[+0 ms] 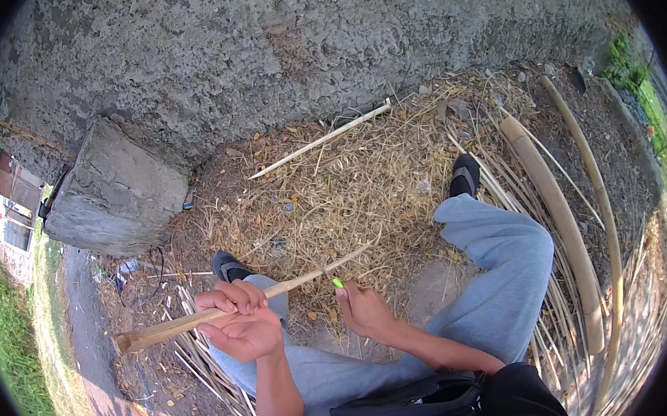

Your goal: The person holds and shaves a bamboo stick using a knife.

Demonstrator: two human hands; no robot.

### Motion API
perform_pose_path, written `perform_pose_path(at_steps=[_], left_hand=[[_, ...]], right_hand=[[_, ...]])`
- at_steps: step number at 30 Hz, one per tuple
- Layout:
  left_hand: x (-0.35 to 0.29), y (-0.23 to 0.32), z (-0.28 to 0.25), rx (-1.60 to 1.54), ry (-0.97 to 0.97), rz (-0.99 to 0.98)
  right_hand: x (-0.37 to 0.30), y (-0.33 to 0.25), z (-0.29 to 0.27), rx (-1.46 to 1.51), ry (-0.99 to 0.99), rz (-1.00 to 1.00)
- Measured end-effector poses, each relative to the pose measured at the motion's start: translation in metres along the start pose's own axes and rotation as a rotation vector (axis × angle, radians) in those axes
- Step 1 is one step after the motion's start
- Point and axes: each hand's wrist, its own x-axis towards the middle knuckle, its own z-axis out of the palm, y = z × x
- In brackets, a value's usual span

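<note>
A long split bamboo strip [169,330] slants across in front of me, its thick end at the lower left and its thin tip at the upper right. My left hand [242,321] is closed around it, palm turned up, near the thick half. My right hand [366,311] grips a small knife with a bright green handle [337,283]. Its short blade seems to meet the strip close to the thin end, though the contact is too small to make out surely. Pale shavings [317,215] cover the ground beneath.
A rough grey wall [228,54] rises ahead, with a concrete block [122,189] at the left. One loose bamboo strip [319,140] lies by the wall. Thick bamboo poles [557,216] and several thin strips lie beside my right leg [502,289]. More strips [210,369] lie at my left.
</note>
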Motion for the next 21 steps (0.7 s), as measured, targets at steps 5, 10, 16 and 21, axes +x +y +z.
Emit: perform_pose_path(at_steps=[5, 10, 16, 21], left_hand=[[-0.005, -0.003, 0.002, 0.128, -0.05, 0.04], [-0.018, -0.005, 0.011, 0.178, -0.094, 0.054], [-0.02, -0.014, 0.013, 0.195, 0.075, 0.122], [-0.023, -0.015, 0.016, 0.188, 0.117, 0.16]], right_hand=[[-0.025, -0.026, -0.024, 0.179, 0.175, -0.283], [-0.043, -0.029, -0.025, 0.302, 0.227, -0.357], [-0.033, -0.016, -0.011, 0.248, 0.393, -0.484], [-0.047, -0.034, -0.027, 0.341, 0.357, -0.45]])
